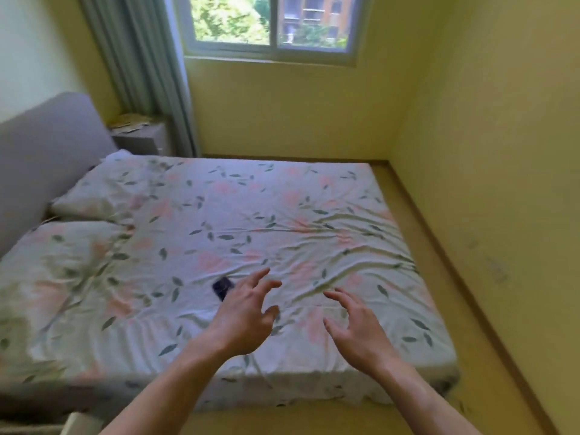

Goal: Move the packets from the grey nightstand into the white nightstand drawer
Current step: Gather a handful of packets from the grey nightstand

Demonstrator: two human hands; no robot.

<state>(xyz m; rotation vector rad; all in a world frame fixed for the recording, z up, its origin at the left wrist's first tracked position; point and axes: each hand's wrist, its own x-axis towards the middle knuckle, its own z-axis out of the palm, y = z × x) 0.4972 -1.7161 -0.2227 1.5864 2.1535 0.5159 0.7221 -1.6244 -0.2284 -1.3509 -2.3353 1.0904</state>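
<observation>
- Left hand (243,318) and right hand (356,328) reach out over the near edge of the bed (282,221), palms down, fingers spread and loosely bent, holding nothing
- A dark small object (222,287) lies on the sheet at 11 o'clock of the left hand, partly hidden by it; too blurred to identify
- Packets (131,122) sit atop the grey nightstand (142,139) at 10 o'clock, far corner, beside the curtain (141,64)
- A pale corner, cut off, shows at 7 o'clock
</observation>
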